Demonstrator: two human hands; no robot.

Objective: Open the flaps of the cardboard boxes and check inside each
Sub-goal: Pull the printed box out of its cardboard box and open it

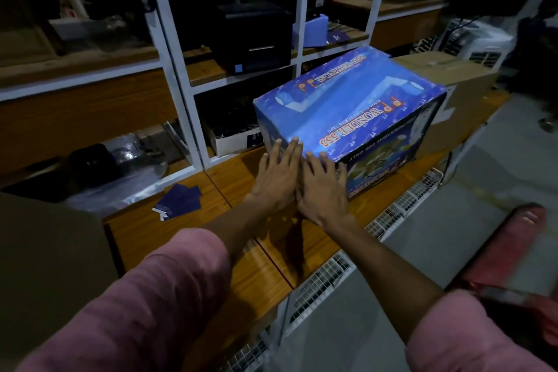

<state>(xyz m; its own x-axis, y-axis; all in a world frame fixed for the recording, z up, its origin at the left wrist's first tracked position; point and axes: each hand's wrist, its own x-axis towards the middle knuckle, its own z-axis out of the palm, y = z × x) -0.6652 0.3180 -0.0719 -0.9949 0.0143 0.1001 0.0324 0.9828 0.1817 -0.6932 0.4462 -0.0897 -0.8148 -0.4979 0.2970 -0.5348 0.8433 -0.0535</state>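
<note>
On the wooden counter (187, 229), both hands lie flat, fingers straight, against the closed blue printed box (347, 106).

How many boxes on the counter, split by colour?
Blue printed box: 1, both hands flat against its near end, flaps closed
Plain brown box: 1, behind the blue one, closed
Total: 2
Left hand and right hand grip nothing.
</note>
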